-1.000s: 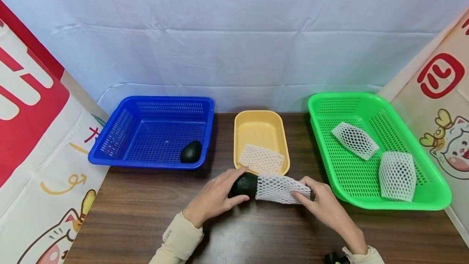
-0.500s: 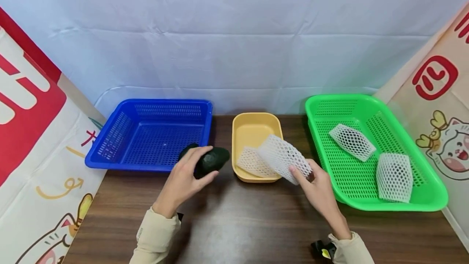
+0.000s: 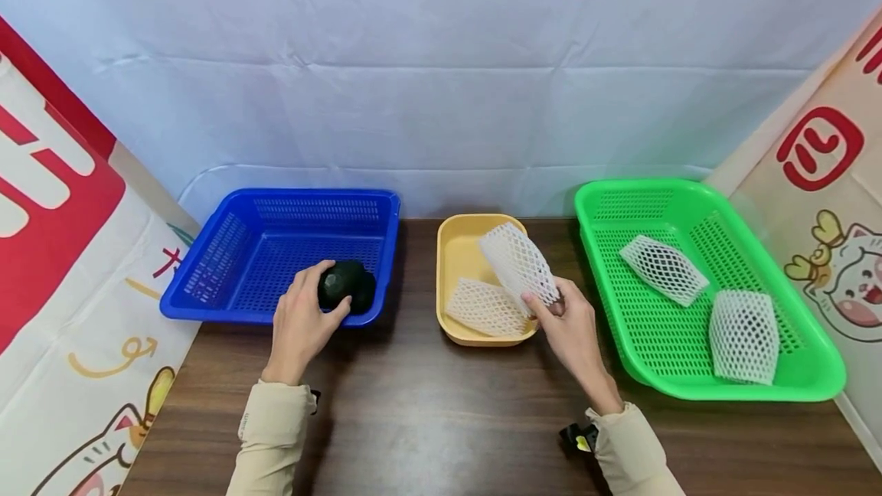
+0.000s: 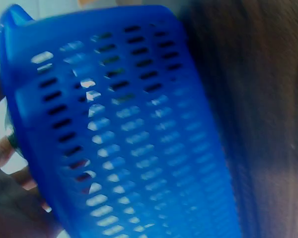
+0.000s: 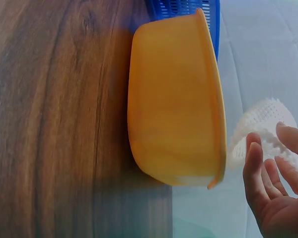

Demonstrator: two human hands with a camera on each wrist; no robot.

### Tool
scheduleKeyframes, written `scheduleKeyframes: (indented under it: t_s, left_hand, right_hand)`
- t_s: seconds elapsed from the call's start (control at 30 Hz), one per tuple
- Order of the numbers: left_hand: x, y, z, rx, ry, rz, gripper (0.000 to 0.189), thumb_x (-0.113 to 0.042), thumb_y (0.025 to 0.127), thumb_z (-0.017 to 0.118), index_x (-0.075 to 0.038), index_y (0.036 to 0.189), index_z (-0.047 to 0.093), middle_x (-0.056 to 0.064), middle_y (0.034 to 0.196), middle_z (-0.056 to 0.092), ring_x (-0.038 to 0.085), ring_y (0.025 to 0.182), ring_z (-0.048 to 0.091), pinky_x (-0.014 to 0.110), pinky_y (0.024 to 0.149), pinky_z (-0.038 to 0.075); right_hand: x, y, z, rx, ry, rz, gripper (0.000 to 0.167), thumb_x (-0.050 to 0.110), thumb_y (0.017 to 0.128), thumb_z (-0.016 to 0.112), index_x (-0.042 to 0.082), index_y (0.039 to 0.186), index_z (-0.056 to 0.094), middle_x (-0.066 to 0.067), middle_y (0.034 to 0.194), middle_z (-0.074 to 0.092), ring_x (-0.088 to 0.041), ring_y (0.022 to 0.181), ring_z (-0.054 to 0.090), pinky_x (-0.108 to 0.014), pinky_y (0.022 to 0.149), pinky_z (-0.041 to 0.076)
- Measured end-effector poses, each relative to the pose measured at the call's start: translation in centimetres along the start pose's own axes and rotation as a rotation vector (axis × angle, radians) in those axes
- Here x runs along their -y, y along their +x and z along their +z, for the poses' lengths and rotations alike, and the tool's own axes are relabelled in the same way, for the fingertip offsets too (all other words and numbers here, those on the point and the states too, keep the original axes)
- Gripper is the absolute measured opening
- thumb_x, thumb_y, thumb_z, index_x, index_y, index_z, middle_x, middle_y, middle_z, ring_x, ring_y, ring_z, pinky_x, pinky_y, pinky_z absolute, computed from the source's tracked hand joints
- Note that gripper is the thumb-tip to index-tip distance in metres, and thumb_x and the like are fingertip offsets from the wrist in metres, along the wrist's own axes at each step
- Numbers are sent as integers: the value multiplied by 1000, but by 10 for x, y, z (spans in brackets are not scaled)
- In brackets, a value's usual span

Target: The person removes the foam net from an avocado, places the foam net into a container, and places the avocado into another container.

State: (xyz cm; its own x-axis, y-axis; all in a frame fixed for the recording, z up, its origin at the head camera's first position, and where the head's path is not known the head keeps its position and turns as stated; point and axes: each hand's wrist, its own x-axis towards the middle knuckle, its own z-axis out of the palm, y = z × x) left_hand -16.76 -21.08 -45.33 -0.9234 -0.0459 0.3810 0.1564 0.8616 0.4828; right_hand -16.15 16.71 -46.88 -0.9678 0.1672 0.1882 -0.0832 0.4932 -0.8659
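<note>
My left hand grips a dark green avocado inside the near right corner of the blue basket. A second avocado sits close beside it, partly hidden. In the left wrist view, the basket wall covers most of the fruit, and part of the left hand shows at the edge. My right hand holds a white foam net sleeve, tilted over the yellow bin; another foam net lies in that bin. The right wrist view shows the sleeve above the bin's rim.
At the right stands a green basket holding two foam-netted pieces, one of them nearer the front. A pale cloth backdrop rises behind the containers. Brown wooden table lies in front.
The avocado has come out of its foam net and moved left into the blue basket with my left hand. My right hand has carried the net sleeve left, over the yellow bin.
</note>
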Motion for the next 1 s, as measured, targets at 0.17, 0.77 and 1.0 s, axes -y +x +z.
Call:
scheduleKeyframes:
  t_s: [0.17, 0.77, 1.0]
  left_hand:
    - [6, 2, 0, 54, 17, -126, 62, -29, 83, 74, -15, 138, 51, 21, 131, 58, 44, 101, 63, 59, 79, 50]
    - [1, 22, -3, 234, 97, -374, 63, -31, 87, 66, -9, 138, 36, 23, 124, 52, 49, 93, 61, 57, 75, 46]
    - [2, 23, -1, 250, 121, -391, 62, -32, 87, 65, -8, 136, 35, 24, 122, 53, 50, 91, 61, 57, 74, 45]
  right_hand:
    - [-1, 5, 7, 2, 13, -41, 40, 8, 87, 75, -1, 124, 63, -16, 105, 60, 2, 79, 59, -9, 62, 50]
    - [-17, 21, 29, -109, -140, -345, 20, -6, 87, 68, -7, 106, 70, -17, 96, 66, -25, 84, 68, -23, 71, 57]
    - [-20, 27, 30, -182, -243, -421, 15, -5, 85, 69, -7, 101, 71, -20, 95, 69, -34, 84, 63, -43, 76, 51]
